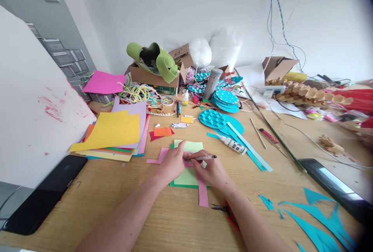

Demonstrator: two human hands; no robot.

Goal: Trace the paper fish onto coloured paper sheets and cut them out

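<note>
In the head view, my right hand (211, 170) is closed around a pen (208, 158), its tip by the fingers of my left hand. My left hand (172, 162) holds down a pink paper cutout (203, 193), fingers partly hidden. The cutout reaches out past both hands, and its strip hangs over the near edge of a light green sheet (186, 178). Under that sheet a darker green sheet (175, 185) shows along the edge. Red-handled scissors (221, 207) lie partly beneath my right forearm.
Coloured paper (116, 131) is stacked at left, beside a black phone (43, 193). A glue bottle (234, 145) lies across blue strips (250, 147) at right. Blue scraps (314, 221) and a dark device (335, 186) occupy the near right. Boxes and a grey flask (213, 83) stand behind.
</note>
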